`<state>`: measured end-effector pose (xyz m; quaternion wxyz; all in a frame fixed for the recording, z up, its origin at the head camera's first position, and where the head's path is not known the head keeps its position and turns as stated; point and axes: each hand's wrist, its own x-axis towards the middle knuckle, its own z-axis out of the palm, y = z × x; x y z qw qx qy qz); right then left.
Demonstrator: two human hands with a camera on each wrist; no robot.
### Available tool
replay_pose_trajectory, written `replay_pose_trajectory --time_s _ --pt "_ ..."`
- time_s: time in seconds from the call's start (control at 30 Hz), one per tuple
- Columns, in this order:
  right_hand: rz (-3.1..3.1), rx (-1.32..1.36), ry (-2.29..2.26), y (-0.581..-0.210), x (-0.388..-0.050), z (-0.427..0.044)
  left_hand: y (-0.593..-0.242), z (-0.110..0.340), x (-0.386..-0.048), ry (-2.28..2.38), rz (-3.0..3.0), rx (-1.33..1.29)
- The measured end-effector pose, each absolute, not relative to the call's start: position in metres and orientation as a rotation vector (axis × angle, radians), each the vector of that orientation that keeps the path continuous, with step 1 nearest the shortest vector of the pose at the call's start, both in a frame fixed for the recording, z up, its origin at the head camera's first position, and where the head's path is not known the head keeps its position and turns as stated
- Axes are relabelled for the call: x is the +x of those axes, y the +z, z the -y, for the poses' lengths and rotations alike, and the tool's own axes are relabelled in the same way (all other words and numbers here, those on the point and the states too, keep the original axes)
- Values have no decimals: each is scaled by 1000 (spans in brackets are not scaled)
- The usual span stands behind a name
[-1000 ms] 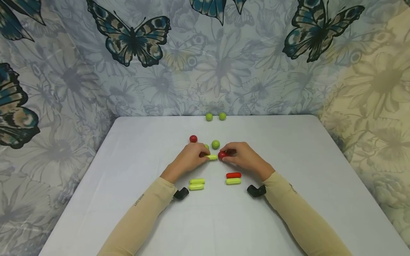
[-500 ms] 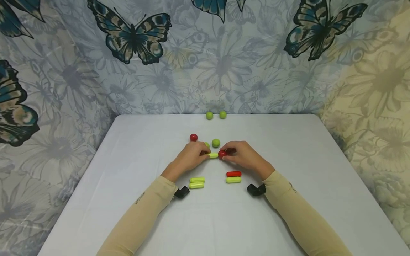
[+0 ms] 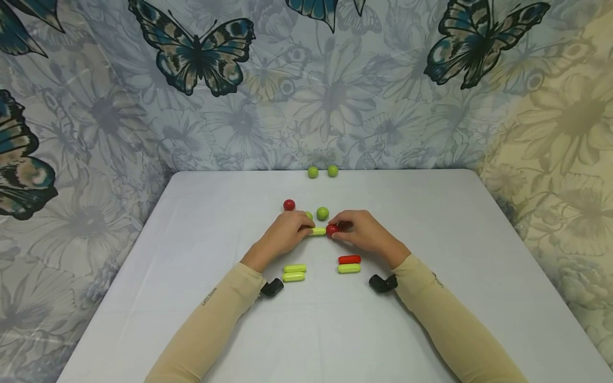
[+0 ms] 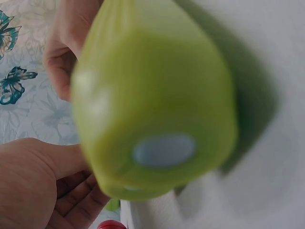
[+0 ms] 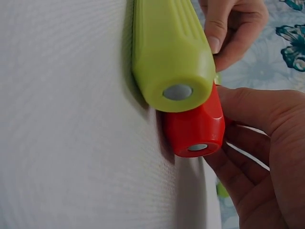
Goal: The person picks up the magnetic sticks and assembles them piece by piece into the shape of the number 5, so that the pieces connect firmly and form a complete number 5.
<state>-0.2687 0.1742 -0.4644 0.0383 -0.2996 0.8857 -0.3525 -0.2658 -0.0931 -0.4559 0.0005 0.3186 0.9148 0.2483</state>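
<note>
Near the middle of the table, my left hand (image 3: 287,232) pinches a yellow-green rod (image 3: 318,231), whose left end is covered by the fingers. My right hand (image 3: 365,230) holds a red ball (image 3: 331,230) between thumb and fingers. Rod and ball meet end to surface. Just behind them sits a green ball (image 3: 322,213); another green ball (image 3: 309,215) is partly hidden by the left hand. A red ball (image 3: 289,205) lies beyond the left knuckles. The right wrist view has a yellow-green rod (image 5: 174,71) and a red rod (image 5: 198,129), both with metal end discs.
Two yellow-green rods (image 3: 294,277) lie side by side nearer the person, left of centre. Right of centre, a red rod (image 3: 349,259) lies against a yellow-green rod (image 3: 349,268). Two green balls (image 3: 313,172) rest at the table's (image 3: 215,202) far edge, before a butterfly-patterned cloth (image 3: 335,106).
The small gap between the yellow-green rod and the red ball has closed; they now touch. Both hands otherwise stay almost in place, and the whole view has shifted slightly.
</note>
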Motion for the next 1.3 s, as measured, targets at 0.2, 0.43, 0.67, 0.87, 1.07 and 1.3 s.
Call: replay_pose_trajectory --time_s 0.2,0.43,0.67,0.87,1.07,1.3 --pt "-2727 -902 -1068 -465 -267 -175 -450 95 -265 800 -2884 1003" --pt "-2732 -891 -1075 -462 -271 -174 -443 104 -270 828 -2986 1042" --pt "-2717 -897 -1069 -463 -272 -172 -452 111 -274 754 -2936 1053" --pt "-2716 -878 -1071 -464 -269 -173 -456 112 -274 808 -2954 967" --pt "-2720 -853 -1063 -462 -267 -172 -456 112 -273 783 -2952 923" --pt "-2712 -834 -1079 -463 -266 -172 -457 113 -275 839 -2915 857"
